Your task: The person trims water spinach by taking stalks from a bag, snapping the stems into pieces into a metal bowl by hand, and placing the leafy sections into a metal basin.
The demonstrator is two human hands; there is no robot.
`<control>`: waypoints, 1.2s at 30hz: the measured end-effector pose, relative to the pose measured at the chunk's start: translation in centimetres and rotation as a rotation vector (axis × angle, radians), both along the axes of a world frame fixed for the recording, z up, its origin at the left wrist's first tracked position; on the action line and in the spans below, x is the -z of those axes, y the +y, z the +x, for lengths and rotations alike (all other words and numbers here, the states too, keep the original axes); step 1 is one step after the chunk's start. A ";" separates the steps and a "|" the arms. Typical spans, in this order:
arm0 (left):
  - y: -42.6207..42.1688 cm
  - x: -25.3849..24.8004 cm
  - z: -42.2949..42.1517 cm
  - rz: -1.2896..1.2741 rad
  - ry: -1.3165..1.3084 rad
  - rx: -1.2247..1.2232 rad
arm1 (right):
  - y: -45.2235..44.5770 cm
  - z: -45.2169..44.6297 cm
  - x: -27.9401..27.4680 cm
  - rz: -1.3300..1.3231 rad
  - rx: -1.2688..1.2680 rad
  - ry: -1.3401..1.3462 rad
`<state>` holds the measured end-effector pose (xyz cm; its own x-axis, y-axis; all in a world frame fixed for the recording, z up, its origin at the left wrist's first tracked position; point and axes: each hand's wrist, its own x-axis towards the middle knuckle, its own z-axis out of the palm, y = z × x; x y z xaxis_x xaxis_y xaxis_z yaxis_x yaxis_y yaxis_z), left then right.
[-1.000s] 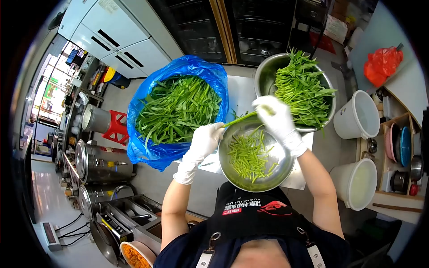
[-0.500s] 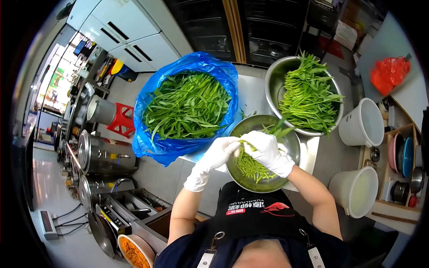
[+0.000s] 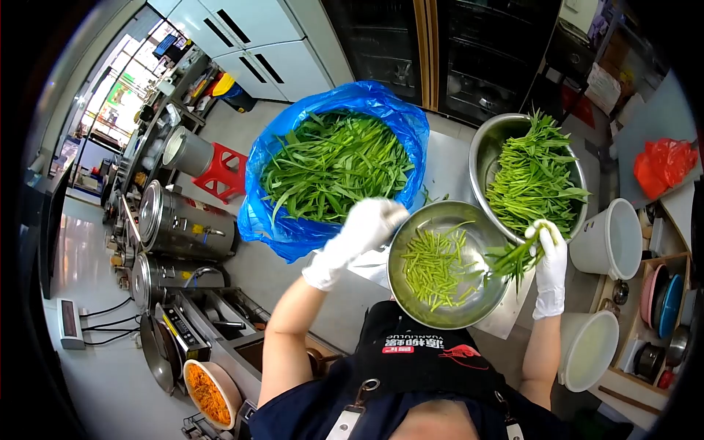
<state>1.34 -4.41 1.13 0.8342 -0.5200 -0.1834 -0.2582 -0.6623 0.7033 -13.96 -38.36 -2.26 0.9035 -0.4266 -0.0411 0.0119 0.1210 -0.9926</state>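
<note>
A small bunch of water spinach hangs from my gloved right hand, its leaves over the right rim of a steel bowl. Short pieces of cut stem lie inside that bowl. My gloved left hand is at the front edge of a blue plastic bag full of long leafy greens. Motion smears its fingers, so I cannot make out their shape. Right of the bag, a larger steel basin holds greens laid with their stems one way.
Two white buckets stand at the right beside shelves of pans. On the left are large steel pots, a red stool and a tub of shredded orange food. A metal table carries the bag and bowls.
My hands have parted from above the smaller bowl. The right moved right with the greens; the left moved up toward the bag. The camera view has shifted, too.
</note>
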 end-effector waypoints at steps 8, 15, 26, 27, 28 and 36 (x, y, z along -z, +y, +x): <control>0.8 5.8 16.8 0.417 -0.704 -0.066 | 1.2 -3.5 2.0 0.494 -0.028 -0.106; -1.8 8.5 22.5 0.844 -0.585 -0.187 | 2.6 -3.1 0.5 0.438 -0.037 -0.108; -2.0 6.8 22.9 0.815 -0.518 -0.208 | 11.0 14.5 -3.1 0.296 -0.751 0.141; -1.7 7.2 23.1 0.776 -0.492 -0.205 | 12.7 17.3 -1.7 0.316 -0.791 0.182; -1.5 7.8 23.4 0.736 -0.467 -0.203 | 14.1 19.6 -1.2 0.317 -0.802 0.229; -0.8 6.7 21.1 0.707 -0.563 -0.033 | 14.3 30.1 7.4 0.217 -0.417 0.318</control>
